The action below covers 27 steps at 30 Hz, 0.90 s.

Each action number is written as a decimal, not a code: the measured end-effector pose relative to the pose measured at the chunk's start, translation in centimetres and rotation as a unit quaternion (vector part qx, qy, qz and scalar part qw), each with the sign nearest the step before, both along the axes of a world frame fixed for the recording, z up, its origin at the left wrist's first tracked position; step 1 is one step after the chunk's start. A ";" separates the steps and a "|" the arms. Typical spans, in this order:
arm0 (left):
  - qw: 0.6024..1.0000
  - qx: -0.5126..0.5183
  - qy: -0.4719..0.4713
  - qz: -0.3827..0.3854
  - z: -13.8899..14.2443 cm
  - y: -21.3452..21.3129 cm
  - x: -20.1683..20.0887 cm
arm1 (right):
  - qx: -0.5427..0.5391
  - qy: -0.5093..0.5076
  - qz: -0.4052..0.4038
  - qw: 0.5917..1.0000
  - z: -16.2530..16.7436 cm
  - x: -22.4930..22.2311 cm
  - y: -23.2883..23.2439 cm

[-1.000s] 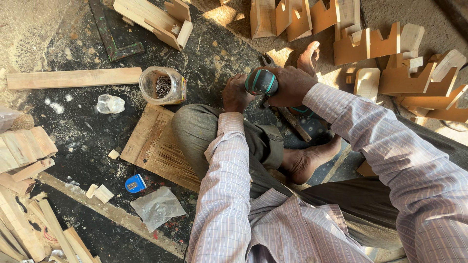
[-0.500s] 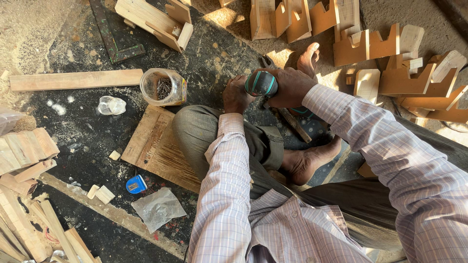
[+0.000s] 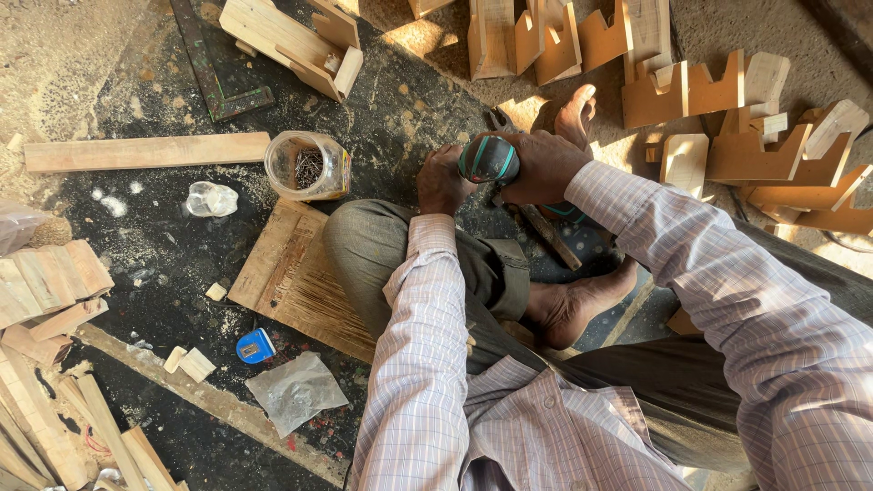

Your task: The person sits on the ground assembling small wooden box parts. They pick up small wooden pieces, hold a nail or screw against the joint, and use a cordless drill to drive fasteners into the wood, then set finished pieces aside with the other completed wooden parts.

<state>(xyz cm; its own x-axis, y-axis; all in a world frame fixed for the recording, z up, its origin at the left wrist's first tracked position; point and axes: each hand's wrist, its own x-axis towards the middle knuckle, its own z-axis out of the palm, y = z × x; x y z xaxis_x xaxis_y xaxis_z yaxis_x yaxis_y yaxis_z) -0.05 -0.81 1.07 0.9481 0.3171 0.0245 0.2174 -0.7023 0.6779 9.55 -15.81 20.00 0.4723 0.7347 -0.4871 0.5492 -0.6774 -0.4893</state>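
Gripping a green power tool [image 3: 488,161]: right hand [image 3: 546,165]; left hand [image 3: 443,180] beside it.

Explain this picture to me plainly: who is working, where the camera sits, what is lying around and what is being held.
There is no machine here. A person sits on a dark, dusty floor, and the single camera is worn on their head, looking down past their striped shirt sleeves at their own hands and bare feet.

The right hand grips a green and black power tool, pointed downward. The left hand rests just beside the tool; what it touches is hidden.

Around them lie a jar of nails, a long wooden strip, a flat wooden board under the left knee, a small blue object, a crumpled plastic bag, and many cut wooden pieces stacked at the top right.
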 end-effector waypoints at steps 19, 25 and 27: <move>1.000 0.000 0.014 0.003 1.4 -0.3 -0.2 | 0.068 0.033 -0.036 0.997 -0.8 -0.3 -1.3; 1.000 -0.001 0.025 0.009 0.9 -0.4 -0.1 | 0.078 0.037 -0.043 0.995 0.2 -0.7 -1.1; 0.999 0.002 0.038 0.007 0.4 -0.5 -0.1 | 0.077 0.026 -0.036 0.996 1.3 -0.8 -1.1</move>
